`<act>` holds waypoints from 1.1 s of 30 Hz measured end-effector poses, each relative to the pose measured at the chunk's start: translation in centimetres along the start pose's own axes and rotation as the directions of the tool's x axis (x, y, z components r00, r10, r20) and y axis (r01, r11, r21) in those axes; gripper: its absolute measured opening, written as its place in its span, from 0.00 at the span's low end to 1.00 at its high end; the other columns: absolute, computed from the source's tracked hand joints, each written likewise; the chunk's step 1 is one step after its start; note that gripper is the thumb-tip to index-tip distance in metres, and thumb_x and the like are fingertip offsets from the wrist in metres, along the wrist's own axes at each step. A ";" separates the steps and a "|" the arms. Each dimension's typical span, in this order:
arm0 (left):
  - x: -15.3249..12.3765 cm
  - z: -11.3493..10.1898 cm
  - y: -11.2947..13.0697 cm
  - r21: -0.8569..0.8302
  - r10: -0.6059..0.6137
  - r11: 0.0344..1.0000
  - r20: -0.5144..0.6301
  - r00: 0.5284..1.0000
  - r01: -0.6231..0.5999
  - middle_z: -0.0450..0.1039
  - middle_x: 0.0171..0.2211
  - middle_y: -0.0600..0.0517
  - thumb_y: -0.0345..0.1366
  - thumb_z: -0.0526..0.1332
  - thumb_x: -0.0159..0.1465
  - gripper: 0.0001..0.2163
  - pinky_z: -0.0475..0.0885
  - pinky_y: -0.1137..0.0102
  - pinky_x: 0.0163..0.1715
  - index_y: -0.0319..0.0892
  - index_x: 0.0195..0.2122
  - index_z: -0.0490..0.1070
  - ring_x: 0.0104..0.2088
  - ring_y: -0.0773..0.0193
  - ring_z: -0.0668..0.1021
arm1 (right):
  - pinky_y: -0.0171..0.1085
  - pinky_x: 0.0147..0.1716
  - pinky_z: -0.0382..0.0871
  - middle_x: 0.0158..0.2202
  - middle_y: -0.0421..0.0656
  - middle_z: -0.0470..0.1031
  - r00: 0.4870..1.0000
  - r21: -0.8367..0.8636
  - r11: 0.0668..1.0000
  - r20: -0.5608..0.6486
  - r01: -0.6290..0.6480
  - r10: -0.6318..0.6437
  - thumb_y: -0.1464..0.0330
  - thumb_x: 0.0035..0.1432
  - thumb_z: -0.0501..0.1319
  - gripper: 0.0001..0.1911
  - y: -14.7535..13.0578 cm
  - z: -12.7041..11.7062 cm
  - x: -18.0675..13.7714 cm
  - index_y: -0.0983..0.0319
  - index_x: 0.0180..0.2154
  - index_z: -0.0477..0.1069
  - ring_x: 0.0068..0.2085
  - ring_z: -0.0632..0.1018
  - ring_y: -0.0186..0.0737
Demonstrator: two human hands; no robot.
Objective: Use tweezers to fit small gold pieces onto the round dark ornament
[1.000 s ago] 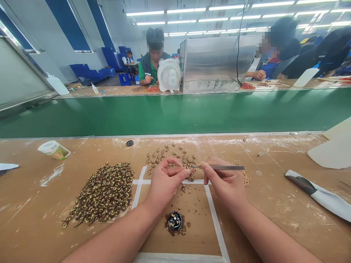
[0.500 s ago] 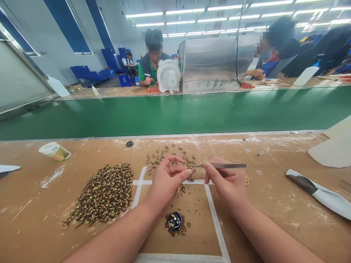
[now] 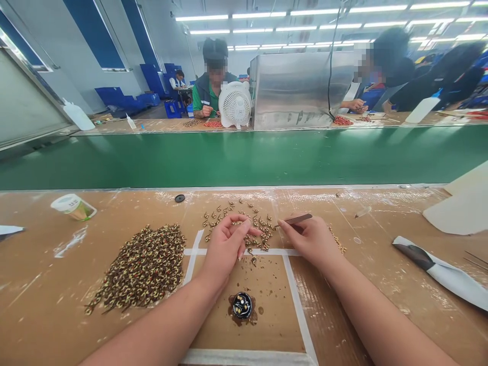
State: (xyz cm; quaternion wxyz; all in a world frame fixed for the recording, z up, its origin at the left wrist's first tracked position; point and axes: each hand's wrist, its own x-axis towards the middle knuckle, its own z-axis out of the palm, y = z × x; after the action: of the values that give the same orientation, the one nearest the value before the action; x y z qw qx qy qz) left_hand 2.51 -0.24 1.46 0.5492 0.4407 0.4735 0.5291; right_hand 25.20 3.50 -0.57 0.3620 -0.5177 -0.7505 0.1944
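Note:
My right hand [image 3: 310,239] grips metal tweezers [image 3: 295,219], their tip pointing down-left into a scatter of small gold pieces [image 3: 244,219] on the cardboard-covered bench [image 3: 381,274]. My left hand [image 3: 224,246] hovers over the same scatter with fingers curled in a pinch; what it holds, if anything, is too small to see. A large heap of brown, gold and red beads [image 3: 143,267] lies to the left. A small black round dish [image 3: 243,305] sits near me inside a white tape square [image 3: 293,297].
A white-lidded jar [image 3: 73,207] lies at the left. A folded white paper with a dark blade [image 3: 438,267] lies at the right. A green conveyor belt [image 3: 244,155] runs behind the bench. Beyond it sit other people, a white fan [image 3: 235,104] and a steel box [image 3: 301,89].
Both hands have dropped from in front of me down to the scattered gold pieces. The tweezers turned from level to pointing down into the scatter.

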 end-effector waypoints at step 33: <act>-0.4 0.1 0.3 -0.026 -0.027 0.999 0.021 0.999 0.027 0.84 0.32 0.49 0.48 0.69 0.68 0.14 0.56 0.75 0.20 0.43 0.42 0.74 0.16 0.76 0.60 | 0.37 0.21 0.51 0.18 0.39 0.64 0.948 -0.222 0.946 0.158 -0.238 0.276 0.58 0.59 0.61 0.20 0.5 -3.3 0.4 0.58 0.19 0.62 0.20 0.66 0.37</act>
State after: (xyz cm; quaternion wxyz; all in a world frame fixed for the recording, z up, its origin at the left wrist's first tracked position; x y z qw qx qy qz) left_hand 2.56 -0.60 1.74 0.5669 0.4326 0.4667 0.5231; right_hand 27.90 3.79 1.45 0.2077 -0.6245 -0.7226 0.2114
